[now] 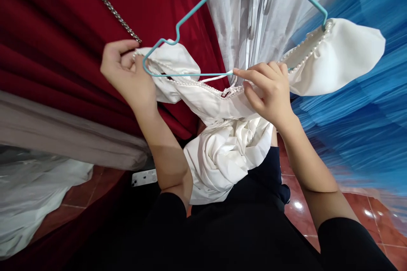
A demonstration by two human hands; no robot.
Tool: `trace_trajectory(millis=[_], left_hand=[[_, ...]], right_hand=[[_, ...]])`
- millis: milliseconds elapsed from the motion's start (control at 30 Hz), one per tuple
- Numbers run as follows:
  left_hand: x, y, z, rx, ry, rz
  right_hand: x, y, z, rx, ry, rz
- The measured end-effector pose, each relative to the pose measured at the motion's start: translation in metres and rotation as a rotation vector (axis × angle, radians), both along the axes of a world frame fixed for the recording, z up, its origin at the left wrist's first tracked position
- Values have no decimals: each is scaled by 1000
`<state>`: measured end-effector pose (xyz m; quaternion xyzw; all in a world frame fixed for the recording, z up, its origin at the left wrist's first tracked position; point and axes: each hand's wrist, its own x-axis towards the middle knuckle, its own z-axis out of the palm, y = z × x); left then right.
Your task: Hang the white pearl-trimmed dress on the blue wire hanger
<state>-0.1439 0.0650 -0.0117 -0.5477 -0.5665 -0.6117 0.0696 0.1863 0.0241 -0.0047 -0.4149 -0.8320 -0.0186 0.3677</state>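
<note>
- Head view: the white pearl-trimmed dress point(216, 108) is in front of the person, its bodice stretched between the hands and its bunched skirt gathered over the lap.
- The left hand point(127, 70) is mostly closed, its curled fingers holding the dress's pearled sleeve edge beside one rounded end of the light-blue hanger point(203, 75).
- The right hand point(270, 89) is half curled at the neckline, the index fingertip at the hanger's bottom bar; how firmly it grips either one I cannot tell.
- The hanger's other shoulder meets the pearled edge of the puffed sleeve point(340, 61) on the right.
- White cord loops near the middle of the neckline, beside the bar.
- Deep-red fabric point(63, 63) hangs on the left, with a jewelled strand point(108, 4) across it; pleated blue tulle point(356, 127) hangs on the right, and white fabric point(222, 8) behind the hanger.
- A white phone point(144, 178) lies near the left forearm, above red floor tiles point(394, 237).
</note>
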Motion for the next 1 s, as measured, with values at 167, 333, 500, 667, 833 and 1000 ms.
trace_trajectory(millis=[167, 333, 500, 667, 833, 1000], left_hand=[[28, -43, -16, -279, 58, -212], [85, -69, -10, -172, 264, -465], [126, -60, 5, 129, 410, -439], [134, -42, 0, -77, 390, -410], [133, -39, -6, -104, 420, -392], [132, -38, -5, -85, 432, -382]], right_hand=[[-5, 3, -3, 5, 29, 16], [-7, -3, 1, -22, -27, -12], [-4, -13, 15, -119, -117, -42], [12, -28, 43, -241, -185, 77], [29, -62, 84, -660, -464, 28], [27, -59, 89, -1160, -477, 469]])
